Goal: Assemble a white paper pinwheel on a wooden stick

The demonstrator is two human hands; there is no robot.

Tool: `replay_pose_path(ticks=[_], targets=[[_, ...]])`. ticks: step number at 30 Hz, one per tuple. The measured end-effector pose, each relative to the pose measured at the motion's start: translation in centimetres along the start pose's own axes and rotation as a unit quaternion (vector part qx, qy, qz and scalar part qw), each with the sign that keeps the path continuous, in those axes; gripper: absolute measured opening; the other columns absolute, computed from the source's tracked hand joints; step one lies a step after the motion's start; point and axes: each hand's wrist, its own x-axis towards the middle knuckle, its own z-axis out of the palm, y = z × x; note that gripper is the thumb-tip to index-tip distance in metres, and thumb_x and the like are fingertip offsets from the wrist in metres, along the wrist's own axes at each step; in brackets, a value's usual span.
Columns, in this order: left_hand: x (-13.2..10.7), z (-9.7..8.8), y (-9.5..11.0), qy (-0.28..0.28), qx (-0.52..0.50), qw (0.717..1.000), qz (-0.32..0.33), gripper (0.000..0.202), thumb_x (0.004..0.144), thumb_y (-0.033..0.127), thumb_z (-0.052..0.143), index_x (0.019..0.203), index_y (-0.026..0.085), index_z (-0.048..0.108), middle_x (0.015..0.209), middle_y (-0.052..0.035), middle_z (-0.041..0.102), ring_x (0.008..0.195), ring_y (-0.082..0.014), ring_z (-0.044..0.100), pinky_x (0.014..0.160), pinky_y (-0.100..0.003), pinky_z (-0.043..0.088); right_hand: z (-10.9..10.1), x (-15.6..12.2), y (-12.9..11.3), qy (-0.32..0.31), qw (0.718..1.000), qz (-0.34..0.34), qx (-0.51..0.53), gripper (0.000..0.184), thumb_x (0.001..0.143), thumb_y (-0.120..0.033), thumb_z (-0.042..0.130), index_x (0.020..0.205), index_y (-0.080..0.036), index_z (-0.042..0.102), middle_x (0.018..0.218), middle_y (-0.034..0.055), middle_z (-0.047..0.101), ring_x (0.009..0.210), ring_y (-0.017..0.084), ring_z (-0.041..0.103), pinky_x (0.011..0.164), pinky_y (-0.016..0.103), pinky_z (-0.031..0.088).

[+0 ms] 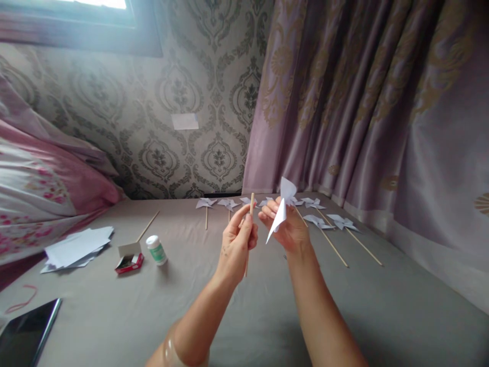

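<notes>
My left hand [237,238] is closed around a thin wooden stick [249,224], held upright in front of me. My right hand [288,224] is pinched on a folded white paper pinwheel [282,206], its points sticking up and down past my fingers. The two hands are close together, the stick's top end a few centimetres left of the paper. Both are raised above a grey bed sheet [267,306].
Several finished paper pinwheels on sticks [336,224] lie in a row by the purple curtain [362,102]. A loose stick [148,225], a small white bottle [156,250], a red box [130,261], a paper stack [76,248] and a phone [26,334] lie to the left.
</notes>
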Motion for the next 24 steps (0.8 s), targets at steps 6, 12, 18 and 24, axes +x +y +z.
replay_pose_path(ticks=[6, 12, 18, 24], targets=[[0.9, -0.4, 0.0, -0.010, 0.044, 0.999, 0.016, 0.034, 0.076, 0.038, 0.074, 0.101, 0.016, 0.069, 0.070, -0.0006, 0.061, 0.057, -0.0083, 0.049, 0.051, -0.020, 0.036, -0.4, 0.6, 1.3, 0.005, 0.999, -0.016, -0.051, 0.046, 0.046, -0.048, 0.092, 0.053, -0.024, 0.053, 0.054, -0.0071, 0.035, 0.051, 0.009, 0.029, 0.055, 0.027, 0.039], [0.9, -0.3, 0.0, 0.003, 0.084, 0.996, 0.006, 0.026, 0.076, 0.032, 0.073, 0.097, 0.015, 0.072, 0.066, -0.0010, 0.061, 0.057, -0.0097, 0.051, 0.049, -0.020, 0.040, -1.4, 0.8, 1.7, 0.037, 0.994, -0.015, -0.105, 0.051, 0.043, -0.053, 0.091, 0.051, -0.023, 0.050, 0.054, -0.0063, 0.034, 0.052, 0.011, 0.031, 0.055, 0.027, 0.041], [0.5, 0.1, 0.2, 0.001, 0.071, 0.997, -0.009, 0.032, 0.074, 0.031, 0.074, 0.102, 0.016, 0.074, 0.079, -0.0038, 0.064, 0.058, -0.0097, 0.053, 0.045, -0.020, 0.040, -1.7, 0.7, 1.8, 0.011, 0.995, -0.004, -0.096, 0.043, 0.050, -0.049, 0.090, 0.055, -0.024, 0.055, 0.063, -0.0056, 0.040, 0.053, 0.010, 0.037, 0.048, 0.024, 0.040], [0.4, 0.0, 0.3, -0.006, 0.089, 0.996, 0.001, 0.029, 0.074, 0.033, 0.075, 0.099, 0.018, 0.077, 0.078, -0.0051, 0.063, 0.058, -0.0101, 0.052, 0.045, -0.020, 0.041, -2.1, 0.7, 2.0, 0.004, 0.995, -0.011, -0.097, 0.034, 0.059, -0.046, 0.087, 0.060, -0.027, 0.059, 0.060, -0.0062, 0.036, 0.054, 0.010, 0.038, 0.052, 0.022, 0.043]])
